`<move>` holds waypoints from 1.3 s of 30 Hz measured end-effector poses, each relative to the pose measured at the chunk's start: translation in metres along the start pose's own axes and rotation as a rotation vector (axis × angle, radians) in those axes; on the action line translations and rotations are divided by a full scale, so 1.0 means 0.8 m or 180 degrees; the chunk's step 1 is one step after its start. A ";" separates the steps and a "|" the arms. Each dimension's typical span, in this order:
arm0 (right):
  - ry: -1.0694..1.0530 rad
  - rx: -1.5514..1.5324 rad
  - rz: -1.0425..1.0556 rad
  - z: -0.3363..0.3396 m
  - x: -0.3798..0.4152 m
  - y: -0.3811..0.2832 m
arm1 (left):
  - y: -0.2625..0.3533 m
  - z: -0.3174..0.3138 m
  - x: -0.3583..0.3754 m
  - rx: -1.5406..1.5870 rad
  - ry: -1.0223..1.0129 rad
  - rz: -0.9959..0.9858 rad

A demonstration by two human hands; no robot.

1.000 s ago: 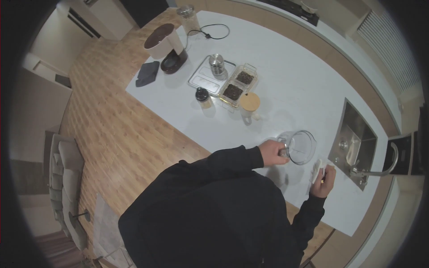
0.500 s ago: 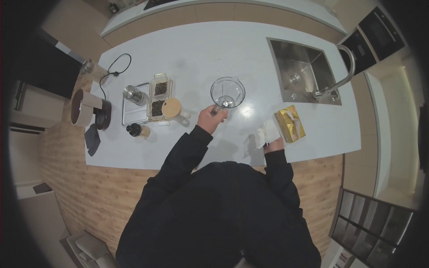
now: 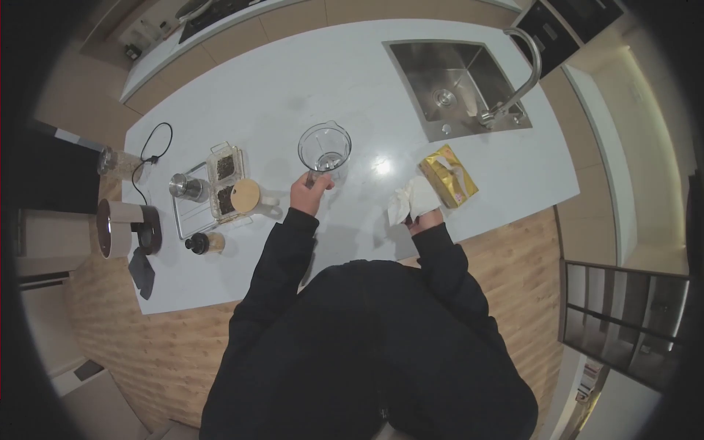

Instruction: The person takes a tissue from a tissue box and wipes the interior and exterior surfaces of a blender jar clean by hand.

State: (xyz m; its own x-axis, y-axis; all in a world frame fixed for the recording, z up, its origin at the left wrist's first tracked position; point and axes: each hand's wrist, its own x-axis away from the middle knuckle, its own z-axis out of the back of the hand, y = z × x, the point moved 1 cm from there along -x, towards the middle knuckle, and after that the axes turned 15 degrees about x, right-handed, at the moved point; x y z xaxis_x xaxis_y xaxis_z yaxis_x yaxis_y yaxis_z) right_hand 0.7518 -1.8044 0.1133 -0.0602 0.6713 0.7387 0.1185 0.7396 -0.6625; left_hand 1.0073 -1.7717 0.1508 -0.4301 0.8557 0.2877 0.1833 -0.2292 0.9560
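Note:
My left hand [image 3: 309, 196] is closed round the handle of a clear blender jar [image 3: 325, 149] with a dark rim; its blades show at the bottom. A crumpled white tissue [image 3: 413, 199] is in my right hand [image 3: 425, 221], covering most of the fingers. Just beyond that hand lies a gold tissue pack [image 3: 449, 176], a white sheet showing in its opening.
Left of the jar, a metal tray [image 3: 189, 220] bears a glass jar with a steel lid [image 3: 188, 188] and glass containers of dark contents [image 3: 225, 166]. Nearby stand a wooden-lidded mug [image 3: 246, 196], a black-capped bottle [image 3: 205, 243] and a blender base [image 3: 149, 230]. A sink [image 3: 440, 136] is at back right.
The camera view has turned, so the counter and everything on it appear shifted left and tilted. Both hands keep hold of the blender jar and the tissue.

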 end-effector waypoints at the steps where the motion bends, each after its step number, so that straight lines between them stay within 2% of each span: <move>1: -0.0018 -0.0002 -0.0067 -0.001 -0.001 -0.002 | -0.001 0.000 -0.002 -0.0022 -0.0001 -0.0040; 9: -0.0039 -0.0143 -0.0305 -0.016 0.025 -0.019 | -0.003 0.008 0.002 -0.0309 -0.0100 -0.0096; 12: -0.0079 -0.0181 -0.0309 -0.021 0.038 -0.027 | -0.008 0.013 0.008 -0.0488 0.0077 -0.0297; 15: 0.0176 -0.0691 -0.0459 -0.018 0.039 -0.029 | -0.009 0.019 0.036 -0.0617 0.0651 -0.1246; 17: -0.0005 -0.0841 -0.0299 -0.010 0.022 -0.019 | 0.005 0.014 0.069 -0.0554 0.0403 -0.2019; 18: -0.0099 -0.0863 -0.0283 -0.010 0.007 -0.009 | 0.013 0.012 0.082 -0.0573 0.0384 -0.2216; 20: -0.0387 -0.0424 0.0012 -0.002 -0.033 0.021 | 0.020 -0.005 0.101 0.0036 -0.0451 -0.0700; 21: -0.0489 -0.0296 0.0082 -0.006 -0.034 0.025 | 0.021 -0.014 0.105 0.0205 -0.0618 -0.0329; 23: -0.0695 0.1375 0.1764 -0.028 0.009 0.007 | 0.013 -0.033 0.103 0.0899 -0.1097 0.0795; 24: -0.0754 0.1792 0.2211 -0.038 0.021 0.001 | 0.011 -0.041 0.099 0.1082 -0.1212 0.1051; 26: -0.0403 0.2852 0.3443 -0.050 0.036 0.005 | 0.002 -0.050 0.095 0.1059 -0.1099 0.1134; 27: -0.0320 0.3125 0.3748 -0.052 0.040 0.007 | -0.003 -0.054 0.094 0.1065 -0.1061 0.1159; 33: -0.0430 0.3699 0.4230 -0.048 0.057 0.012 | -0.032 -0.051 0.088 0.1581 -0.0479 0.1147; 36: -0.0146 0.4453 0.4710 -0.049 0.062 0.014 | -0.020 -0.049 0.093 0.1502 -0.0500 0.1281; 39: 0.0235 0.4842 0.5065 -0.048 0.050 0.029 | -0.027 -0.050 0.099 0.1494 -0.0827 0.1372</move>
State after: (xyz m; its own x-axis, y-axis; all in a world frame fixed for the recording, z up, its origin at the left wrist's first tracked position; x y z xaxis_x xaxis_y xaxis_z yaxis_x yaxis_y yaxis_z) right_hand 0.7899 -1.7627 0.1322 -0.6963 0.6079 -0.3816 -0.6275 -0.7737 -0.0873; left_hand 0.9341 -1.7172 0.1557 -0.0176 0.8301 0.5573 0.6792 -0.3991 0.6159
